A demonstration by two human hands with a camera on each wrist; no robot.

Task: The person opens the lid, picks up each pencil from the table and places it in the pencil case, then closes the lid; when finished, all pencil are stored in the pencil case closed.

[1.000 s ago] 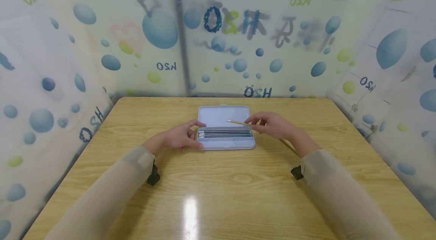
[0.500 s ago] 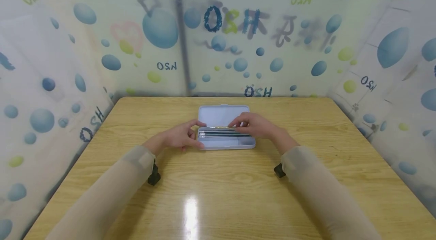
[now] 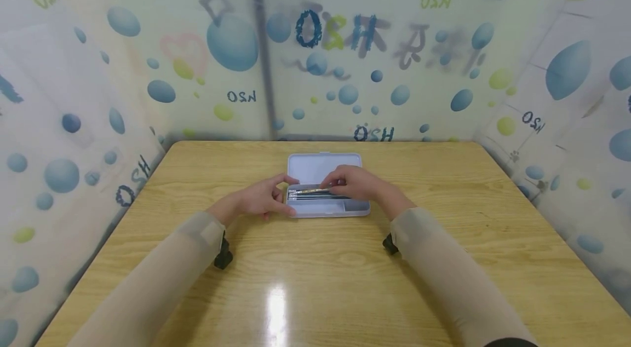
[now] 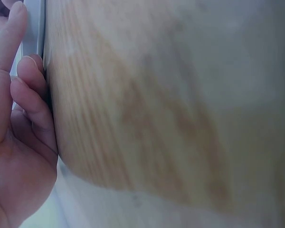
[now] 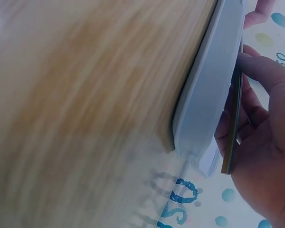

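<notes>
An open white pencil case [image 3: 315, 208] lies on the table, its lid [image 3: 315, 163] tipped back. My left hand [image 3: 259, 194] grips the case's left end, thumb at the front corner and index finger at the hinge side. Inside lie several dark pencils [image 3: 305, 197] with silvery ends. A yellow-gold pencil [image 3: 308, 191] slants over them, its silvery end low in the case at the left. My right hand [image 3: 356, 182] pinches this pencil above the case. In the right wrist view the pencil's rear end [image 5: 230, 156] sticks out past the palm.
The case stands toward the back of the wooden table [image 3: 315, 259]. Patterned walls [image 3: 394, 90] enclose the table at the back and both sides. The case's front compartment [image 3: 356, 205] is at its right end.
My right hand has carried the yellow-gold pencil leftward and down from beside the lid into the case over the dark pencils. My left hand has stayed on the case.
</notes>
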